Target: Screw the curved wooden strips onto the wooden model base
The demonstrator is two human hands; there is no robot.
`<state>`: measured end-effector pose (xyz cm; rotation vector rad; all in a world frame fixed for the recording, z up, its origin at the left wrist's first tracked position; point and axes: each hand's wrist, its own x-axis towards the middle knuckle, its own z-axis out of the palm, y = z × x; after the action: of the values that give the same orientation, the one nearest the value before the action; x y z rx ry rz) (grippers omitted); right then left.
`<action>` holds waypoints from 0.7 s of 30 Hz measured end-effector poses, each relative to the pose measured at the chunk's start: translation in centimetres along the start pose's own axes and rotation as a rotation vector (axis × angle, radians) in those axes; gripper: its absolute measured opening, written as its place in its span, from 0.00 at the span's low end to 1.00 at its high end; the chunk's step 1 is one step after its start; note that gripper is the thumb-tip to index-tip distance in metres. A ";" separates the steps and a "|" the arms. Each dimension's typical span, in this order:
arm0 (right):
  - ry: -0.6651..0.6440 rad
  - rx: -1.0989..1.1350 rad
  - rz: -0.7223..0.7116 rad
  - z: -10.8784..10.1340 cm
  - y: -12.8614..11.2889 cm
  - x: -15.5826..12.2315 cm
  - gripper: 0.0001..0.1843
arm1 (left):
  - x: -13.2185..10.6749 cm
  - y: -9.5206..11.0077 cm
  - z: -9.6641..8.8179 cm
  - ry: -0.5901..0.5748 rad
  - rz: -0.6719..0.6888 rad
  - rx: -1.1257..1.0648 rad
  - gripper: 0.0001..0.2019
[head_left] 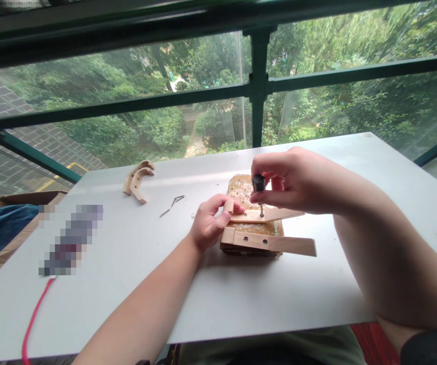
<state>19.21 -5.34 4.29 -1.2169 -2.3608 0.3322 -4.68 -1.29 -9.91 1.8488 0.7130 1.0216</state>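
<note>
While standing upright just right of the frame's centre, the black-handled screwdriver (258, 183) is pressing its tip down onto the upper wooden slat (275, 216). The right hand (294, 180) is wrapping its fingers tightly around the handle from the right. The tool is sitting at the left edge of that grip, with its thin shaft showing below the fingers. Under the slat, the wooden assembly (254, 251) is lying flat on the white table (241, 299), and a lower slat (279, 244) is running across its near side and jutting out to the right. Coming in from the lower left, the left hand (210, 223) is pinching a small wooden block (229, 206) between thumb and fingers at the left end of the upper slat, just left of the screwdriver's tip. Toward the upper left, a few loose screws (174, 203) are lying on the table, and beyond them two curved wooden pieces (138, 181) are resting together. Near the left edge, a blurred object (70, 241) is lying with a pink cable (34, 317) trailing down from it.
</note>
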 end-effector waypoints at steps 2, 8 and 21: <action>0.004 -0.003 0.015 0.1 0.0 0.1 0.12 | 0.0 -0.1 0.0 -0.002 -0.008 0.000 0.15; 0.005 0.002 0.026 0.1 -0.2 0.0 0.15 | 0.0 -0.1 0.0 -0.022 -0.018 -0.040 0.16; 0.003 0.059 -0.075 0.8 0.5 0.3 0.03 | 0.1 -0.1 -0.3 -0.037 -0.012 -0.027 0.16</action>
<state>19.00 -4.84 3.50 -1.0978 -2.3699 0.3722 -4.93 -1.01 -9.89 1.8334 0.6849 0.9824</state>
